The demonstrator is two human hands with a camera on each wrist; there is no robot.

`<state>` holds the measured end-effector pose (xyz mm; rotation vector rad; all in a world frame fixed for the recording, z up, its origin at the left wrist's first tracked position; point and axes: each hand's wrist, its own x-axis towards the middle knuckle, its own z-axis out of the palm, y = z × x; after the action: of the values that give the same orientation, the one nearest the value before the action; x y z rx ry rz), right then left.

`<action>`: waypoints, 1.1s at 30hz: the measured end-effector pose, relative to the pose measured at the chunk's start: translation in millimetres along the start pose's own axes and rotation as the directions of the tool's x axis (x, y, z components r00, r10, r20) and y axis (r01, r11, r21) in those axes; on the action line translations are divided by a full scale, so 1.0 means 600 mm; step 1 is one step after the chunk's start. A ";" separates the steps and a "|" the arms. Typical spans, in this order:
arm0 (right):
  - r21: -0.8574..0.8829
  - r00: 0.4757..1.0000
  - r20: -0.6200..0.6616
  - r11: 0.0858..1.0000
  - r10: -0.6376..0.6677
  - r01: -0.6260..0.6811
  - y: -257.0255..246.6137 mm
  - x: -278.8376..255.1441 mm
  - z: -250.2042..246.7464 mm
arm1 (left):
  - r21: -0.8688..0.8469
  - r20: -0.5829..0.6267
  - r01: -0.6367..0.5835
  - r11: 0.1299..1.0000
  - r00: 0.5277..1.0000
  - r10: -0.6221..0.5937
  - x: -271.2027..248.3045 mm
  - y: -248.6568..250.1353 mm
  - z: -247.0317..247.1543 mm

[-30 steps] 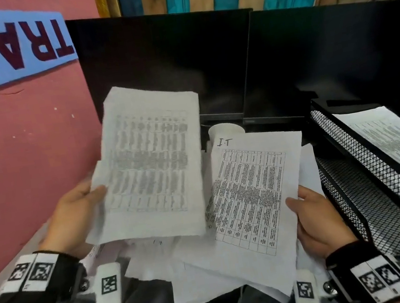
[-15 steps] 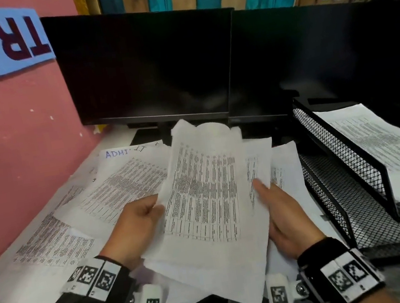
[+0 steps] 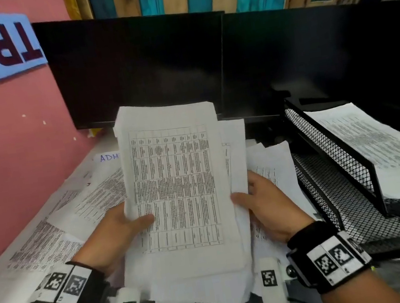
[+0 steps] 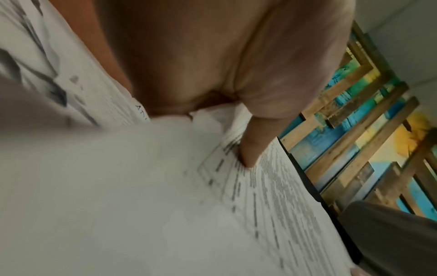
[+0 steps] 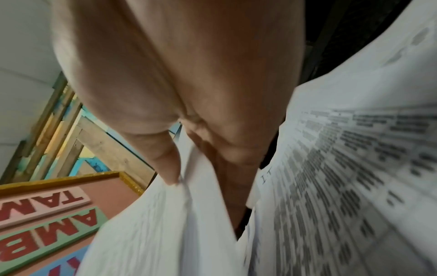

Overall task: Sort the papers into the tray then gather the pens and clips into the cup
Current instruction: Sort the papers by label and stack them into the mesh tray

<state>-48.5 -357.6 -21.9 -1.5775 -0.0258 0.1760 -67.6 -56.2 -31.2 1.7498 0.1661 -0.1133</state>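
The two separate sheets that were fanned apart a second ago have come together into one stack of papers (image 3: 176,193), now squared up and held upright between both hands. The left hand (image 3: 117,231) grips the stack's left edge, thumb pressed on the printed face and fingers behind (the left wrist view shows that thumb flat on the table of text). The right hand (image 3: 266,206) pinches the right edge the same way, thumb in front, fingers curled behind the sheets.

Just right of the right-hand grip stands the black mesh tray (image 3: 334,157), its upper tier already carrying some printed sheets (image 3: 379,145). Left of the left-hand grip, and below it, more loose papers (image 3: 56,224) lie spread on the desk, one headed in blue handwriting.

So the gathering looks finished for this bundle, and the likely next move is a short carry rightward into the tray. The paper stage is only partly done, and no pens, clips or cup can be seen now
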 end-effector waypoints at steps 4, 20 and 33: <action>-0.005 0.923 -0.382 0.999 0.043 -0.049 -0.011 0.003 -0.069 | 0.079 -0.139 0.016 0.997 0.990 -0.005 0.011 -0.011 -0.009; 0.223 0.862 -0.456 0.966 0.221 -0.130 0.028 0.006 -0.098 | 0.056 -0.167 0.108 0.993 0.981 -0.098 0.025 -0.039 0.002; -0.165 0.859 -0.432 0.960 -0.276 0.225 -0.117 -0.017 -0.126 | -0.099 -0.201 0.082 0.992 0.974 -0.101 0.029 -0.047 -0.016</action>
<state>-42.0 -432.5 49.4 -1.6747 0.1243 -0.4088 -55.6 -41.1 -59.4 1.6620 0.3976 0.0085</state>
